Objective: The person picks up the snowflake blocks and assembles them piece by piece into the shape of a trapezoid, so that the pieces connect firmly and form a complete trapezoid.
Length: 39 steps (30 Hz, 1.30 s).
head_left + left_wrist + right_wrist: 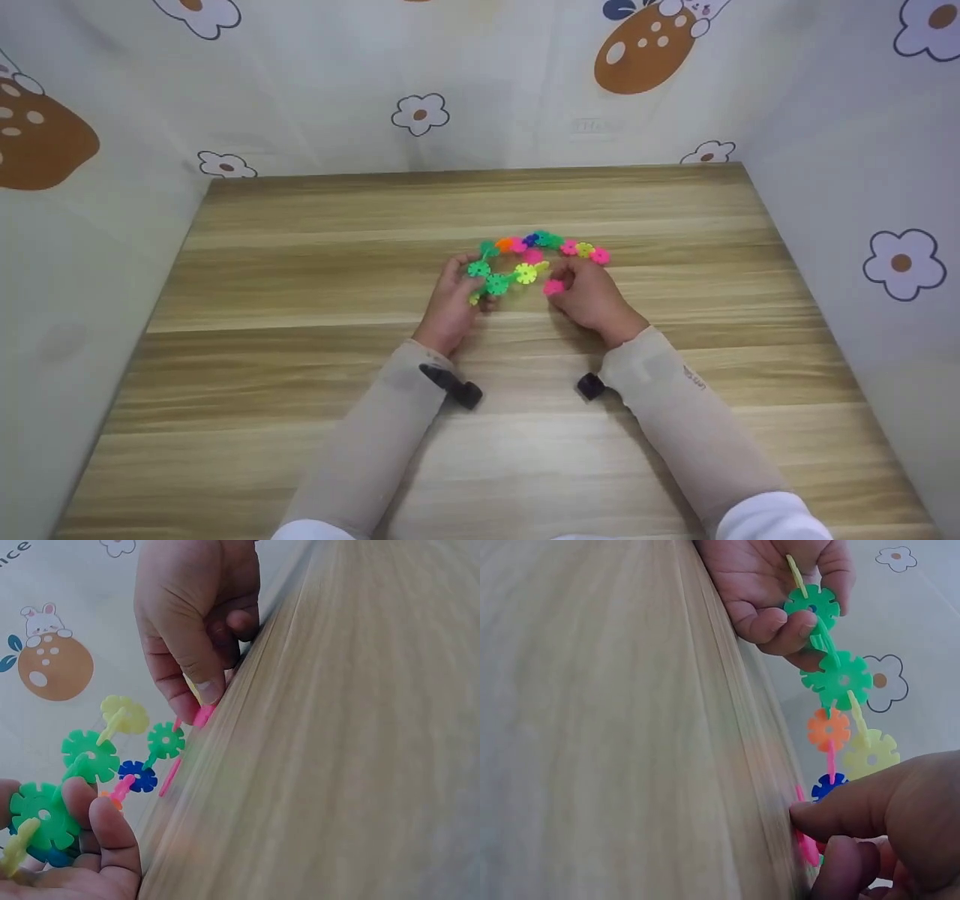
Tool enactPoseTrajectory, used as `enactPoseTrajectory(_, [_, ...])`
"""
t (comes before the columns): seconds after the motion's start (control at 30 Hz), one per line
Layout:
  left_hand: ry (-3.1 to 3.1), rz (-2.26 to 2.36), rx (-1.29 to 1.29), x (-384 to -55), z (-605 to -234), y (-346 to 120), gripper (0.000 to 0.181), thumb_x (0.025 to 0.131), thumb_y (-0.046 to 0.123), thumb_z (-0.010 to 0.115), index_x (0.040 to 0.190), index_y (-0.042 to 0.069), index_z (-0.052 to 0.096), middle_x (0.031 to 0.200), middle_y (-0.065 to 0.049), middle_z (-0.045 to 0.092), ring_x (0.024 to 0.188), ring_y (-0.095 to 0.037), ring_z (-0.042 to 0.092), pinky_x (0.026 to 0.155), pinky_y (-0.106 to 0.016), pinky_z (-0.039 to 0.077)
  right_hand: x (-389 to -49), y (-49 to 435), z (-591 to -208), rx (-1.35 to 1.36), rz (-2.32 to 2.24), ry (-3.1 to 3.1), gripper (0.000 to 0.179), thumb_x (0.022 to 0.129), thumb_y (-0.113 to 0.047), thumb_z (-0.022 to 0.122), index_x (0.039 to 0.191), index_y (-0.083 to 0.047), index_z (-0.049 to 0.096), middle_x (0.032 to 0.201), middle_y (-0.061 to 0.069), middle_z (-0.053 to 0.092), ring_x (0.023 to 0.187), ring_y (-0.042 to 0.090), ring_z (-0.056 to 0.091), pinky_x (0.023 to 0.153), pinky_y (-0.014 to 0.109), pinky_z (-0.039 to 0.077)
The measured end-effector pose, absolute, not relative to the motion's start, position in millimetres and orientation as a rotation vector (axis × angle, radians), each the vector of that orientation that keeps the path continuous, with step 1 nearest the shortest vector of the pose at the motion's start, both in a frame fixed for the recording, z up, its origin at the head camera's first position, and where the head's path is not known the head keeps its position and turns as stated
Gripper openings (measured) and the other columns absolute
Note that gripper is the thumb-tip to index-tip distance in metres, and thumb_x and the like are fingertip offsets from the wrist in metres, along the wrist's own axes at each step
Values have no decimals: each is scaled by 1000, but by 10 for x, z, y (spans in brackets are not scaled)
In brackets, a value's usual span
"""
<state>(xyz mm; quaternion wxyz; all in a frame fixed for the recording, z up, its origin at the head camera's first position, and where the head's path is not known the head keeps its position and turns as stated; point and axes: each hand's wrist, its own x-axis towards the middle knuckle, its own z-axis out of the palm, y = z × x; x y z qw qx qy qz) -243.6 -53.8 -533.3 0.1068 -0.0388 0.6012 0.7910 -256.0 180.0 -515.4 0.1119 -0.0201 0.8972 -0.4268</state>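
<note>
A chain of slotted plastic flower discs, among them a green disc (497,284), a yellow disc (526,273) and a blue disc (137,776), curves between the hands. My left hand (448,307) holds its green left part, fingers curled about the discs, as the right wrist view also shows. My right hand (592,296) pinches a pink disc (553,287) between thumb and fingers, low over the table. In the right wrist view that pink disc (807,847) is partly hidden by the thumb. The chain's far side runs behind to a pink end disc (600,256) beyond the right hand.
The wood-grain table (315,247) extends around both hands. A patterned cloth (495,127) with flowers and rabbits hangs behind it and along both sides. Each sleeve carries a small black wrist camera, the left camera (466,393) and the right camera (590,386).
</note>
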Motion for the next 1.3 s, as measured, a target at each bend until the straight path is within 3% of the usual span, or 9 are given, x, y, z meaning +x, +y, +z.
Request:
enactPoseTrajectory(0.17, [1764,2339,-102,-2432,-5332,-534,42,104,5,47,145,11,45,134,-16,50,83,-20,59,74,-30,55,-2592,1832,-5229,-21,-1408,2568,21,94,-6,71,113,-6,62,100,8,65,88,21,58,76,30,50])
enactPoseTrajectory(0.37, [1771,2322,-104,-2429,-5334,-538,44,103,3,47,146,11,45,134,-12,49,84,-20,57,74,-30,53,-2636,1830,-5309,128,-1937,2255,23,100,1,60,123,2,58,90,10,67,66,16,65,59,25,58])
enactPoseTrajectory(0.77, [1792,2293,-107,-2444,-5358,-543,45,102,4,48,146,12,46,115,-11,54,79,-20,58,69,-29,50,-2671,1840,-5342,187,-2191,2045,29,105,3,51,133,8,56,90,8,68,76,14,66,70,28,63])
enactPoseTrajectory(1.3, [1844,2244,-61,-2450,-5358,-548,46,101,2,47,146,13,47,110,-10,57,81,-21,58,70,-30,51,-2674,1836,-5361,131,-2246,1969,24,102,6,55,126,9,60,83,6,69,70,13,68,68,28,63])
